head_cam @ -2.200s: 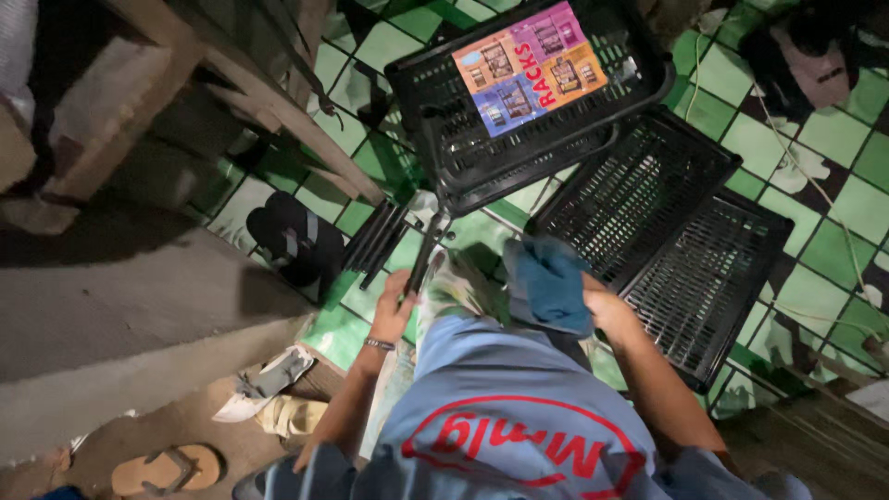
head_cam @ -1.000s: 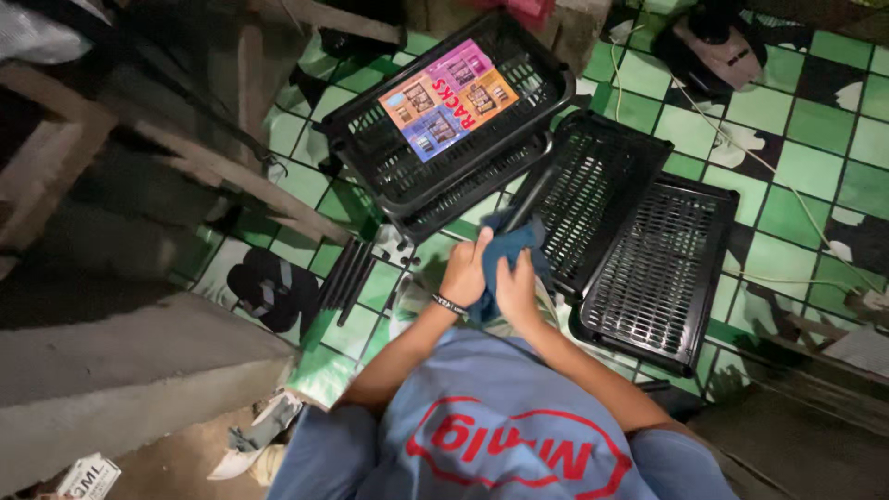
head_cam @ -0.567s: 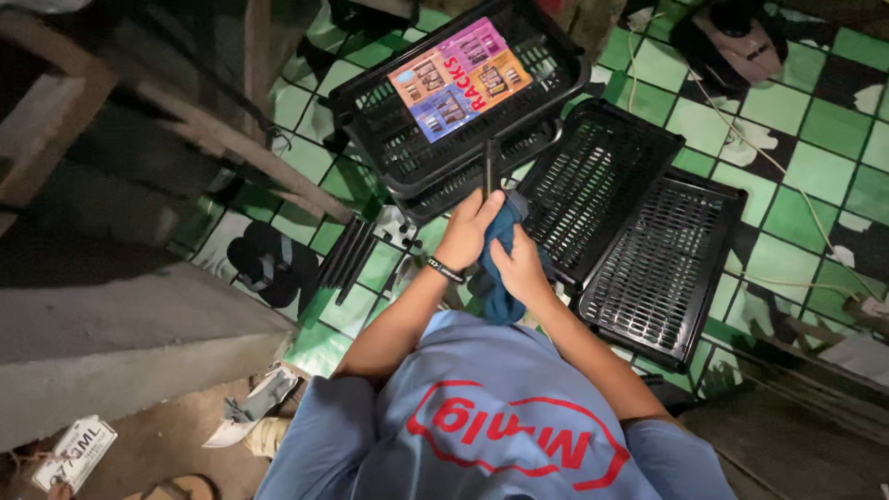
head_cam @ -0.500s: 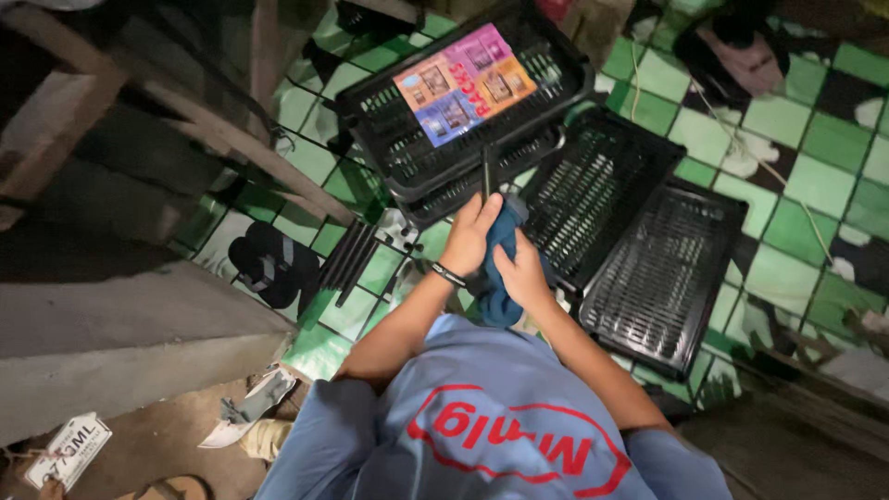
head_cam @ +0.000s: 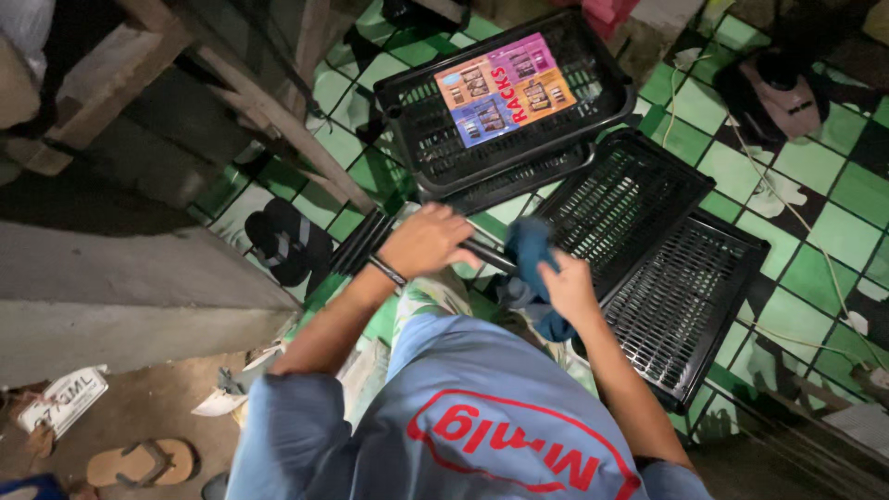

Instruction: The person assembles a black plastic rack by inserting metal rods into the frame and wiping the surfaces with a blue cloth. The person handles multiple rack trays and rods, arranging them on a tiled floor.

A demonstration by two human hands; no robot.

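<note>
My left hand [head_cam: 426,243] is closed around a thin black rod [head_cam: 488,252] that lies roughly level over my lap. My right hand [head_cam: 567,285] holds a blue cloth [head_cam: 530,250] and presses it against the rod's right part. The cloth hangs down below my palm and hides the rod's far end. Both hands are above the edge of a black slatted plastic tray [head_cam: 620,208]. My blue shirt with a red print fills the bottom of the view.
Three black plastic rack trays lie on the green-and-white tiled floor [head_cam: 833,185]; the far tray [head_cam: 417,120] carries a colourful label. A bundle of black rods [head_cam: 363,243] and a black sandal [head_cam: 287,243] lie at left. Wooden beams [head_cam: 269,111] and a concrete step [head_cam: 111,296] border the left.
The rod, held near upright with both hands together on the cloth, now lies more level. My hands have moved slightly apart, the left one sliding leftward along the rod.
</note>
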